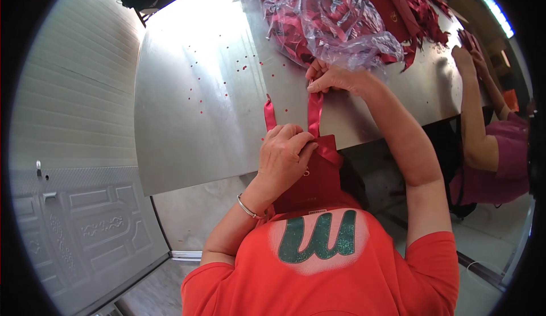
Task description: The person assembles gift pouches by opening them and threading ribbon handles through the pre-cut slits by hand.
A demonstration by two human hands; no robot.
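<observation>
A dark red paper bag (301,191) with a small gold emblem leans over the table's near edge, close against my shirt. My left hand (284,155) is closed on its top edge, thumb across the front. From that edge a shiny red ribbon (314,114) runs up to my right hand (336,79), which pinches its far end between thumb and fingers. Left of it, a second ribbon end (269,114) sticks out past my left hand and lies toward the table. The lower part of the bag is hidden by my forearm and shirt.
A clear plastic bag (335,23) full of red ribbons sits on the metal table (187,139). Flat red paper bags (392,11) and loose ribbons lie behind it. Small red dots are scattered about. At the right, a co-worker's hands (467,59) handle red pieces.
</observation>
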